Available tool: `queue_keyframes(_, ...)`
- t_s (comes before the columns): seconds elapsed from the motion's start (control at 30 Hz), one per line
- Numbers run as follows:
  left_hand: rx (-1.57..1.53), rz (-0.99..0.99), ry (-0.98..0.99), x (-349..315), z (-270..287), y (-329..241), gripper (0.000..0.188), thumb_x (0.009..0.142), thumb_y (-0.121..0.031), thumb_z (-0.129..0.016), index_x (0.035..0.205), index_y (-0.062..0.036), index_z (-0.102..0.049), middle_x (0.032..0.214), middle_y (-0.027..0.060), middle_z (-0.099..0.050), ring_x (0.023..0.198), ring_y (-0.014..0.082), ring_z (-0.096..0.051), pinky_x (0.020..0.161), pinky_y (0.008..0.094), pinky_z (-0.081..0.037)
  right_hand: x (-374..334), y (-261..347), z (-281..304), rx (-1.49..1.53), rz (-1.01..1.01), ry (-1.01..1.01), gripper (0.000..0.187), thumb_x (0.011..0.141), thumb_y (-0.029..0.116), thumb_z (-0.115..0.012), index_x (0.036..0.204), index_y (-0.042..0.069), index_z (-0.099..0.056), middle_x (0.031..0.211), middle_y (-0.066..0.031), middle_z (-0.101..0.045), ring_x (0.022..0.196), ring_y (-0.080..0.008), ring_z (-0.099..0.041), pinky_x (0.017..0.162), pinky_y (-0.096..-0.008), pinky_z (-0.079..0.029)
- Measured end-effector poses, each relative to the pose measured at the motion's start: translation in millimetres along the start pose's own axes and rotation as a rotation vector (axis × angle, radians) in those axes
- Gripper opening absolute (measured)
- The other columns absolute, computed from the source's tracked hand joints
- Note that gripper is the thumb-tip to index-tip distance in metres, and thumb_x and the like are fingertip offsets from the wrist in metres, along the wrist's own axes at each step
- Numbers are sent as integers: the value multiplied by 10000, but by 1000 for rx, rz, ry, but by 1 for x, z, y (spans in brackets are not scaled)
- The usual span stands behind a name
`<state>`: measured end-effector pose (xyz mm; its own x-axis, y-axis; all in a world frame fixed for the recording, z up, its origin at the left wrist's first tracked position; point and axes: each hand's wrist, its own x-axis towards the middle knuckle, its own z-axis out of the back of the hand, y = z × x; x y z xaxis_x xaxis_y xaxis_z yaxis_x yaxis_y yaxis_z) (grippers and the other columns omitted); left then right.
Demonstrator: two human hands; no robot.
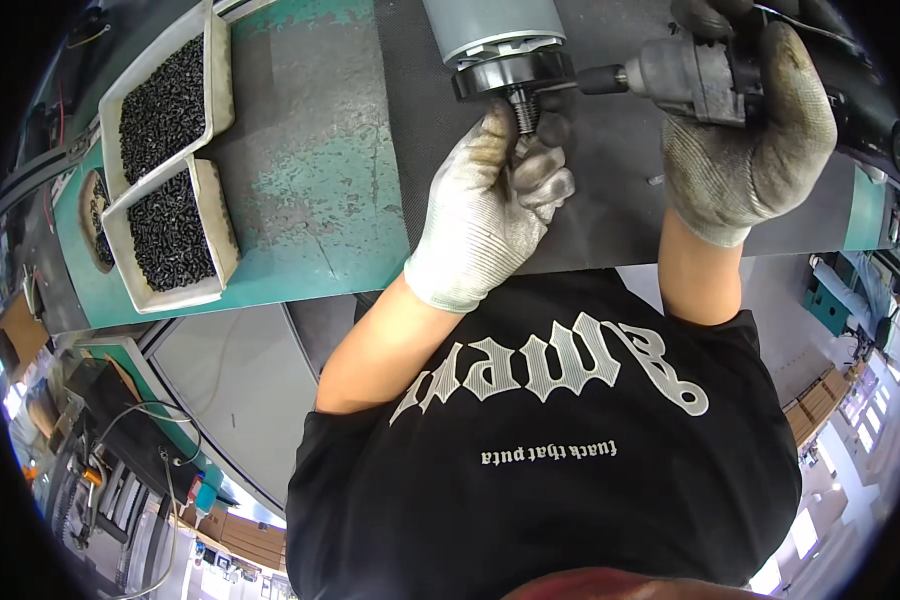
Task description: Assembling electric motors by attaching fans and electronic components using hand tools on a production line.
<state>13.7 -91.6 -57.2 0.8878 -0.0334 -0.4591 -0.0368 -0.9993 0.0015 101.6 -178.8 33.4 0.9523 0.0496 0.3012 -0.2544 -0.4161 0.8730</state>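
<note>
White-gloved, the left hand pinches the threaded shaft under the black collar; the right hand grips a driver. Apparently fastening; next calls for steady alignment.

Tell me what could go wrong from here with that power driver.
The power driver points sideways at the black collar, close to the gloved left hand; if it slipped, it could strike that hand.
That hand is also closed around the threaded shaft, which might catch the glove if it turned.
The grey cylinder runs out of view, so its support can't be checked; it may shift.
</note>
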Motion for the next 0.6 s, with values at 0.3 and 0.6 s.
queue_keyframes(0.3,-65,110,188,2,11,1,333,1019,-337,-483,1151,-40,-556,857,34,-562,587,64,-355,552,216,-313,-6,-4,-6,0,-15,-45,459,908,110,-615,1318,72,-410,1091,-84,-554,904,-197,-560,760,-314,-502)
queue_keyframes(0.6,-13,70,79,-1,-3,5,356,1033,-328,-455,1099,16,-521,856,55,-527,544,54,-323,529,211,-310,4,-7,-2,21,-28,44,373,865,141,-618,1197,81,-459,884,-126,-582,769,-197,-568,587,-290,-498)
